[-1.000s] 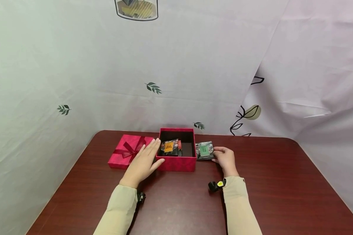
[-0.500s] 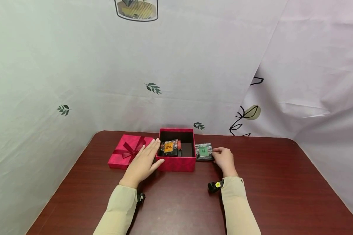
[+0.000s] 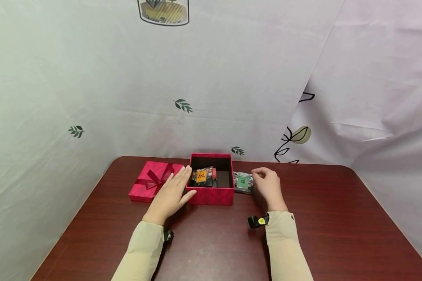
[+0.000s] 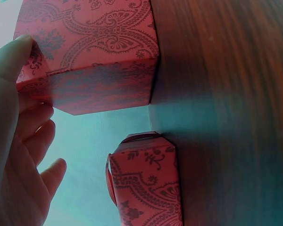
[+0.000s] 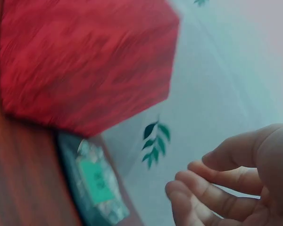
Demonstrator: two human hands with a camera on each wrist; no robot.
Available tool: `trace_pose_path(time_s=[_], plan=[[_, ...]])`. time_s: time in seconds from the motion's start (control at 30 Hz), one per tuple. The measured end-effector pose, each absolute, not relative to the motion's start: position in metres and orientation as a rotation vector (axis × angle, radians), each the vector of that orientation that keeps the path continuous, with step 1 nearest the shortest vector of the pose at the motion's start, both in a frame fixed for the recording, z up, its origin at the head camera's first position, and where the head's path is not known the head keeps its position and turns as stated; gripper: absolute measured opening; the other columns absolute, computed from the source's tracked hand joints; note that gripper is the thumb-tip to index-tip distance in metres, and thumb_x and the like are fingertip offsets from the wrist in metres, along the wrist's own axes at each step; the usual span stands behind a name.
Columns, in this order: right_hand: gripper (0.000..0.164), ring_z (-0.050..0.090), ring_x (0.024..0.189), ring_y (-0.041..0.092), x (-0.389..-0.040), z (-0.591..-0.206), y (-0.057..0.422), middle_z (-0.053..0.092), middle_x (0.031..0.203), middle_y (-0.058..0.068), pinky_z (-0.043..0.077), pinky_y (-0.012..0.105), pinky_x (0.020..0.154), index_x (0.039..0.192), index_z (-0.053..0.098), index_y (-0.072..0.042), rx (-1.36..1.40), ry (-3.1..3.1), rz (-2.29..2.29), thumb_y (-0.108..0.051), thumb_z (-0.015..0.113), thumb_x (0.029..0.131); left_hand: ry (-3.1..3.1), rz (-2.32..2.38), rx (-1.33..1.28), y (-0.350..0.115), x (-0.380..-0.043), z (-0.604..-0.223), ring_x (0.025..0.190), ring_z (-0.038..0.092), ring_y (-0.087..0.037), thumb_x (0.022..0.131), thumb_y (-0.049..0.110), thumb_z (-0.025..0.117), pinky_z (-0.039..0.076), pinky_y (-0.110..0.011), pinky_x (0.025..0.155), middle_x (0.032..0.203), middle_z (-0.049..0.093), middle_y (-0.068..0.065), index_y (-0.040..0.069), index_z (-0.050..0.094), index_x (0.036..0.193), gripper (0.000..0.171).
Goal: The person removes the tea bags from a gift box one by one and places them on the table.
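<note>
A red patterned gift box (image 3: 211,196) stands open at the far middle of the table. My left hand (image 3: 169,197) rests against its front left corner, fingers straight along the left side. In the left wrist view the thumb (image 4: 20,52) touches one patterned face of the box. A black packet with an orange label (image 3: 201,176) lies inside, over another packet partly hidden beneath. Right of the box, a dark packet with a green label (image 3: 243,182) lies on the table. My right hand (image 3: 268,186) hovers just beside that packet, fingers loosely bent; the right wrist view shows nothing held.
Left of the box lies its red lid (image 3: 151,181) with a dark ribbon bow, partly behind my left hand. A pale printed cloth (image 3: 211,97) hangs behind the brown table (image 3: 337,218). Both wrists wear small black cameras.
My right hand has let go of the green-labelled packet and lifted slightly off it. The packet now lies flatter on the table, beside the box. My left hand has stayed still.
</note>
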State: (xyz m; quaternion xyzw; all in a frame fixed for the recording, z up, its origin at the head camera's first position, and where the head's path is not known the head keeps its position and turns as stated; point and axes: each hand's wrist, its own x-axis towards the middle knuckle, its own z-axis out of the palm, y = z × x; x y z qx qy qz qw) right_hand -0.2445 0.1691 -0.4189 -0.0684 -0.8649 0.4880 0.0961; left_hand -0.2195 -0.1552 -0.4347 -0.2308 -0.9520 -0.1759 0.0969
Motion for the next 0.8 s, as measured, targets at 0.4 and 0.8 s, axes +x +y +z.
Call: trace_pose_path(time_s=[0.4,0.8], plan=[[0.02,0.069,0.068,0.016,-0.229,-0.389,0.135,0.071,0.095,0.027,0.06,0.026,0.063,0.106,0.072,0.008,0.005,-2.194,1.821,0.0,0.056,0.097,-2.806,-0.521,-0.686,-0.155,-0.219,-0.436,0.153,0.025,-0.03,0.098,0.044,0.064,0.019,-0.053,0.123,0.164,0.03,-0.013,0.004,0.032,0.158,0.079],[0.016,0.072,0.079,0.038,-0.223,-0.396,0.093,0.072,0.09,0.019,0.062,0.031,0.072,0.105,0.07,0.007,0.177,-2.146,1.948,0.005,0.058,0.096,-2.771,-0.526,-0.718,-0.155,-0.219,-0.436,0.152,0.026,-0.032,0.098,0.043,0.064,0.022,-0.055,0.122,0.164,0.03,-0.014,0.002,0.033,0.158,0.078]])
